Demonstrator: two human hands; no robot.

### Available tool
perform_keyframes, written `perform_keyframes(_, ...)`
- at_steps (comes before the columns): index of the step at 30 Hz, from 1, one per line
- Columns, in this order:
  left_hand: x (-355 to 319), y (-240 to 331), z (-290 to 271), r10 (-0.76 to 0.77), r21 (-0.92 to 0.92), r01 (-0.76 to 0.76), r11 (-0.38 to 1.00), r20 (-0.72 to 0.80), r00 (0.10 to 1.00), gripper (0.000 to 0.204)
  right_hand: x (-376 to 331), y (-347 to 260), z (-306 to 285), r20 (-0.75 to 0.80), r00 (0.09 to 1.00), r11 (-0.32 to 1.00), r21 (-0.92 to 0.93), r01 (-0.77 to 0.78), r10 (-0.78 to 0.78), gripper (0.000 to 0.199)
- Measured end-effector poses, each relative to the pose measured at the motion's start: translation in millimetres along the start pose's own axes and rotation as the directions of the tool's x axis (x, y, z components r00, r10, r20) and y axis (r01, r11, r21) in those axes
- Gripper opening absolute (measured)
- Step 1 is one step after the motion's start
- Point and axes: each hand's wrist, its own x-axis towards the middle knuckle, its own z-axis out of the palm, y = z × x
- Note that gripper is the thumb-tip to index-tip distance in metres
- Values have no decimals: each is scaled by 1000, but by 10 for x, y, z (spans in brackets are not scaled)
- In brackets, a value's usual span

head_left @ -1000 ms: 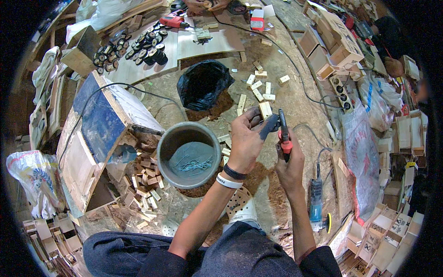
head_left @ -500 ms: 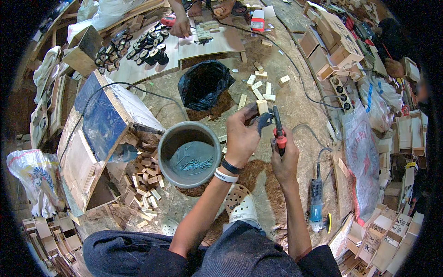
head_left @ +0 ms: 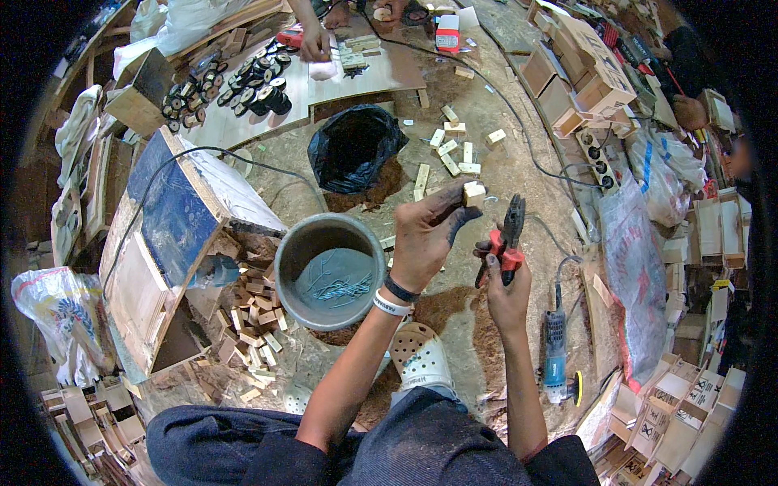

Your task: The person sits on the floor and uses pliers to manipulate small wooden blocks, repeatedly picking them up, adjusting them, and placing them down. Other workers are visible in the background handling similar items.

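Note:
Between the blackened thumb and fingers of my left hand (head_left: 423, 235) is a small pale wooden block (head_left: 474, 193). My right hand (head_left: 508, 293) grips pliers with red and black handles (head_left: 508, 257), their dark jaws pointing up and away, apart from the block. A grey bucket (head_left: 285, 304) stands left of my left wrist, with thin bluish wire pieces (head_left: 340, 285) at its bottom. Beyond my hands, several similar wooden blocks (head_left: 450, 164) lie scattered on the ground.
A black plastic bag (head_left: 320, 172) stands open behind the bucket. Small wooden offcuts (head_left: 258, 316) are heaped at left beside a blue-and-wood box (head_left: 174, 198). A blue power tool (head_left: 555, 356) lies at right, its cord running upward. Another person's hand (head_left: 316, 42) is over a far board with black spools (head_left: 251, 89).
The pliers have come away from the block and turned in my right hand, which has shifted slightly right. My left hand has tipped the block and still holds it.

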Motion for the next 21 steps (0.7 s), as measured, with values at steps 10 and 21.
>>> perform_keyframes(10,-68,-216,45,-207,-369,209,905,46,977,27,188,-295,128,-85,994,956,291,-41,68,44)
perform_keyframes(21,-119,-444,-129,-224,-317,242,917,93,970,15,320,-457,242,-186,982,984,171,43,-11,55)
